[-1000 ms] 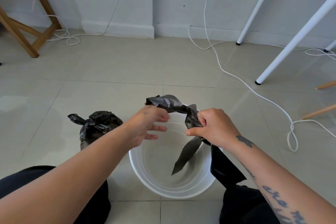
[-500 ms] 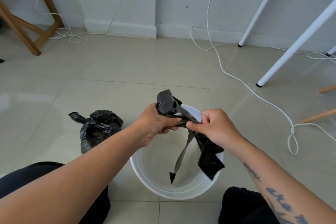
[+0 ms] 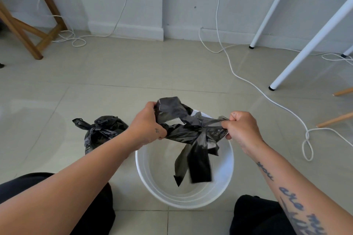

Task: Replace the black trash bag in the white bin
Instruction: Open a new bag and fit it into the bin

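Fingers of the right hand are curled tight on one end of the fresh black trash bag. The left hand clutches the other end in a closed fist, so the crumpled plastic is stretched between them. The bag hangs above the open white bin, with its loose tails dangling into the mouth. Left of the bin, a tied full black bag sits on the tiled floor. A white cable lies looped at right, near a white table leg.
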